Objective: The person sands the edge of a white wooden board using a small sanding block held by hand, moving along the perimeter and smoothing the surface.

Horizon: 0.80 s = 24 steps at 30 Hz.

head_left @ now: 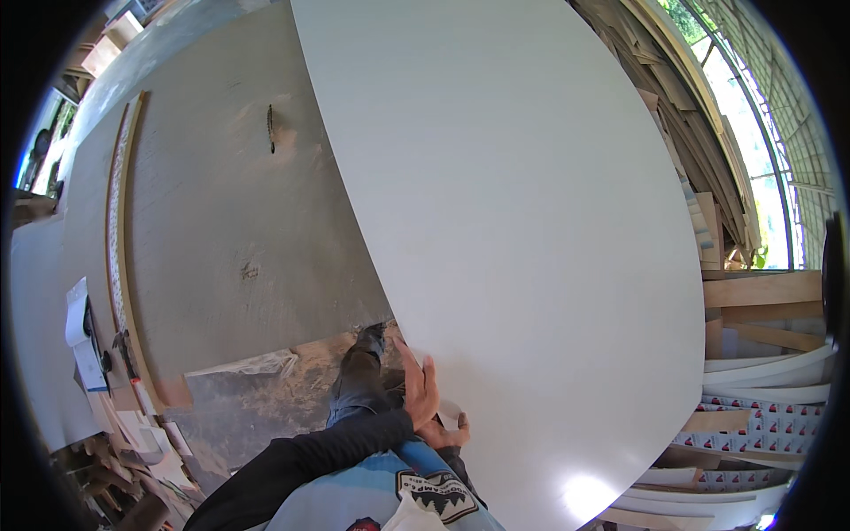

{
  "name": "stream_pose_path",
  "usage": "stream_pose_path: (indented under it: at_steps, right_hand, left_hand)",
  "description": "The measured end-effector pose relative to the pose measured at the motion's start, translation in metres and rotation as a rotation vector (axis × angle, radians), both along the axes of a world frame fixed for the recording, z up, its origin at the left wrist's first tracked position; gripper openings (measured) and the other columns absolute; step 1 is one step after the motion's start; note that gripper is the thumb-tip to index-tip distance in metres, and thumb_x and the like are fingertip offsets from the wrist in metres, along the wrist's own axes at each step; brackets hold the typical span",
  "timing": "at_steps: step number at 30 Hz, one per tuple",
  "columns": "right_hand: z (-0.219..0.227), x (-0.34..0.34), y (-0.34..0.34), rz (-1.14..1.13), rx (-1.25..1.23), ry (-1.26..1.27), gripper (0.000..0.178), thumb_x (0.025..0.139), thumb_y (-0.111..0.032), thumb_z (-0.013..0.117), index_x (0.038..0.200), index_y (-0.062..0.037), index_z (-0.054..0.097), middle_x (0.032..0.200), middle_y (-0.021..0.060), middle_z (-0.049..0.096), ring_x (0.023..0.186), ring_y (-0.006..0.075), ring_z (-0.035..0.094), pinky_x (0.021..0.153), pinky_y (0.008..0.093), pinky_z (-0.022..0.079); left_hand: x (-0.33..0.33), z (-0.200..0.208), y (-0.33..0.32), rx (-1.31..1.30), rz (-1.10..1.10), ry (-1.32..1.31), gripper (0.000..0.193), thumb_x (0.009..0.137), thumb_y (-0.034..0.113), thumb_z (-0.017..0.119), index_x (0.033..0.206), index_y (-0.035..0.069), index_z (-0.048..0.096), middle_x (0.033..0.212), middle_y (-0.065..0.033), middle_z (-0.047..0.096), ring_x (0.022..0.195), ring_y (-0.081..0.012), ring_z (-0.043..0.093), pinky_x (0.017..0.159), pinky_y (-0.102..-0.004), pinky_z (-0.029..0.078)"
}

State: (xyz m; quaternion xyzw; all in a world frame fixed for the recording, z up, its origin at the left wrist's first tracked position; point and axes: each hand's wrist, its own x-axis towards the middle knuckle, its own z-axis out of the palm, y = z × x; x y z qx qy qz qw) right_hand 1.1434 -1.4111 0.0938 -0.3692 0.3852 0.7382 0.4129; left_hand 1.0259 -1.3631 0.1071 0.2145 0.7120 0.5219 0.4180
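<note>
A large, smooth white panel (531,195) fills the middle and right of the view, its left edge slanting down toward my body. My left hand (421,391) straddles that edge close to me, its fingers nearly straight along the outer side and the thumb over the face. Just below it, my right hand (440,432) holds the edge too, with the thumb over the white face; its other fingers are mostly hidden. My right forearm is largely covered by my light blue shirt (354,496).
Left of the panel lies a wide grey-brown board (239,203) with a slot-like dark mark. A long wooden strip (121,221), a notepad (84,336) and offcuts (146,442) are farther left. Stacked boards (691,133) and curved white strips (761,372) line the right. My leg (359,380) stands below the panel's edge.
</note>
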Motion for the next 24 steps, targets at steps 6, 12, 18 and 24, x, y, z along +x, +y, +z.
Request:
stream_pose_path:
  at_steps: [6, 12, 18, 24]
  right_hand:
    - [-0.014, -0.014, 0.009, -0.016, -0.033, -0.069, 0.077, 0.075, -0.05, 0.057, 0.136, -0.005, 0.043, 0.136, 0.0166, 0.05, 0.129, 0.0327, 0.045, 0.105, 0.0462, 0.034]
    - [-0.011, 0.033, -0.019, 0.581, 0.349, -0.193, 0.053, 0.089, -0.037, 0.048, 0.127, -0.0012, 0.049, 0.134, 0.0164, 0.055, 0.122, 0.0301, 0.052, 0.094, 0.0393, 0.043]
    - [0.052, 0.156, -0.005, 0.671, 1.116, -1.103, 0.023, 0.09, -0.013, 0.052, 0.093, 0.0016, 0.069, 0.1, 0.0147, 0.07, 0.094, 0.0204, 0.064, 0.084, 0.0341, 0.048]
    - [-0.005, 0.35, 0.008, 0.987, 0.621, -2.64, 0.036, 0.096, -0.02, 0.053, 0.129, -0.0049, 0.054, 0.138, 0.0152, 0.051, 0.128, 0.031, 0.047, 0.105, 0.0446, 0.036]
  left_hand:
    - [0.004, -0.061, -0.08, -0.126, 0.066, -0.434, 0.076, 0.103, 0.041, 0.037, 0.15, -0.006, -0.001, 0.153, -0.0258, 0.022, 0.14, -0.0331, 0.029, 0.113, -0.0368, 0.024]
    - [-0.025, -0.072, -0.077, -0.24, 0.51, -0.389, 0.063, 0.101, 0.044, 0.043, 0.139, -0.007, 0.035, 0.137, -0.016, 0.044, 0.119, -0.0273, 0.047, 0.103, -0.0336, 0.035]
    - [-0.049, -0.094, 0.014, -0.013, 0.288, -0.222, 0.074, 0.098, 0.054, 0.044, 0.139, -0.006, 0.032, 0.144, -0.0197, 0.037, 0.132, -0.0292, 0.035, 0.107, -0.0386, 0.03]
    - [-0.03, -0.105, 0.028, 0.134, 0.345, -0.198, 0.065, 0.102, 0.043, 0.042, 0.138, -0.009, 0.029, 0.136, -0.0245, 0.046, 0.122, -0.0333, 0.049, 0.1, -0.0397, 0.041]
